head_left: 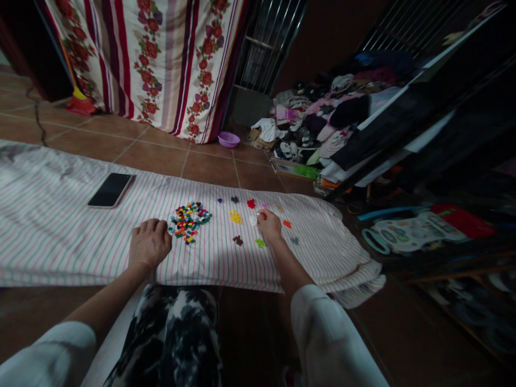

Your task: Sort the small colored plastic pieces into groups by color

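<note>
Head view: the fingers of my right hand (269, 223) are pinched close at a small white pile (253, 220); whether a piece sits between them, I cannot tell. My forearm (292, 269) crosses the cloth between the green pile (260, 243) and the grey pile (294, 241). Yellow (235, 216), red and brown piles lie near. My left hand (150, 242) rests palm down, its fingers relaxed, just beside a mixed heap (187, 222) of tiny, blocky, many-coloured pieces. Farther left, a flat, glossy phone (110, 190) lies on the wrinkled, striped cloth (60, 215). Beyond are smooth floor tiles (161, 150), a round purple basin (228, 140), a flowered curtain (169, 70) and a tangled mound of clothes (318, 113).
</note>
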Motion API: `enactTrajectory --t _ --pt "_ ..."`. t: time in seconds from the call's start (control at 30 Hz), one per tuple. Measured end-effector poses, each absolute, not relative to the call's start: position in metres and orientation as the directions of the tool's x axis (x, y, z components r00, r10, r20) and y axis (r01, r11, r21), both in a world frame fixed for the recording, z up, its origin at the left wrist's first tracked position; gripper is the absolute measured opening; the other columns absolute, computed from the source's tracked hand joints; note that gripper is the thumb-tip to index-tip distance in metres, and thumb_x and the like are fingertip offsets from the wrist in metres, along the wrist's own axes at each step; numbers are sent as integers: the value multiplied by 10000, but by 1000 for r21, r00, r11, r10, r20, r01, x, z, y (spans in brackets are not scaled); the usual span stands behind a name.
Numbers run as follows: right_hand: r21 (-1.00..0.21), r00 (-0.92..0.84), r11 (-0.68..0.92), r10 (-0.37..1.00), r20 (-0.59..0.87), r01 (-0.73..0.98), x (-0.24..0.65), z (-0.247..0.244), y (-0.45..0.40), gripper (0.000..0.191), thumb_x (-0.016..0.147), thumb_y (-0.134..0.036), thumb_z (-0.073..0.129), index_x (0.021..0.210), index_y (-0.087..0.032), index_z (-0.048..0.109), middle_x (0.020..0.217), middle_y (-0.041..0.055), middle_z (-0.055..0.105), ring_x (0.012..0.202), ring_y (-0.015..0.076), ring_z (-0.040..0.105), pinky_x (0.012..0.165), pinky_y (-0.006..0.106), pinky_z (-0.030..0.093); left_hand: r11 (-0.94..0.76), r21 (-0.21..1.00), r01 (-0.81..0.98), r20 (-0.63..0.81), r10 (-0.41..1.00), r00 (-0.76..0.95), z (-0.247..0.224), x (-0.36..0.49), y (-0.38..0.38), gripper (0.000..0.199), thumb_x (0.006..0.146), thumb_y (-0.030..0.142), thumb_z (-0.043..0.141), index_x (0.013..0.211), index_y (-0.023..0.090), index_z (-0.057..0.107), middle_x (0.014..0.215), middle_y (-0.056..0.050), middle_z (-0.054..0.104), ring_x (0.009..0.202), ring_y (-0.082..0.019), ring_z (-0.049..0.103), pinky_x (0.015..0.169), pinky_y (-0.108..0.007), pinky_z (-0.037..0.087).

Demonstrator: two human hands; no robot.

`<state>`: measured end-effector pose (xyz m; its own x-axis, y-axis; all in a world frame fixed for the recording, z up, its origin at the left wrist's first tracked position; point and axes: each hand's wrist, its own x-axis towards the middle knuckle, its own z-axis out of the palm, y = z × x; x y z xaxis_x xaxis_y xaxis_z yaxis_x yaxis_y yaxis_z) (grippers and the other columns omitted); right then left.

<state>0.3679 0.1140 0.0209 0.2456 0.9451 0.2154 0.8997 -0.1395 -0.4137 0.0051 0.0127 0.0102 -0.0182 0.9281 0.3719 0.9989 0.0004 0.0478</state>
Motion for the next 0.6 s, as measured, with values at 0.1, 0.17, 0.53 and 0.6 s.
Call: enactTrajectory --t 0.1,0.17,0.53,0.6 --pt "-386 246 -152 947 208 910 369 20 118 256 822 -188 499 976 -206 703 911 40 711 853 169 625 770 250 439 3 51 999 370 929 -22 10 5 13 264 878 291 378 985 190 597 1036 -92 615 957 -264 532 782 -383 341" --pt "-362 230 -143 950 210 921 368 19 120 257 830 -185 499 981 -209 705 925 38 713 863 163 626 778 243 440 4 53 999 369 929 -23 11 6 13 268 878 290 377 990 190 599 1038 -96 614 953 -263 532 783 -385 342" --pt "-293 180 -128 971 156 947 365 14 123 355 840 -117 445 1045 -202 722 1062 57 710 983 170 632 892 239 431 8 49 999 341 940 -24 13 7 13 274 879 296 374 1002 192 595 1049 -95 614 967 -270 531 791 -390 342" --pt "-312 172 -115 972 161 943 366 13 122 371 841 -103 433 1060 -204 715 1079 50 705 1001 163 627 907 235 428 9 46 999 337 941 -24 14 7 13 273 879 296 372 1001 193 593 1050 -94 614 966 -271 531 791 -390 342"
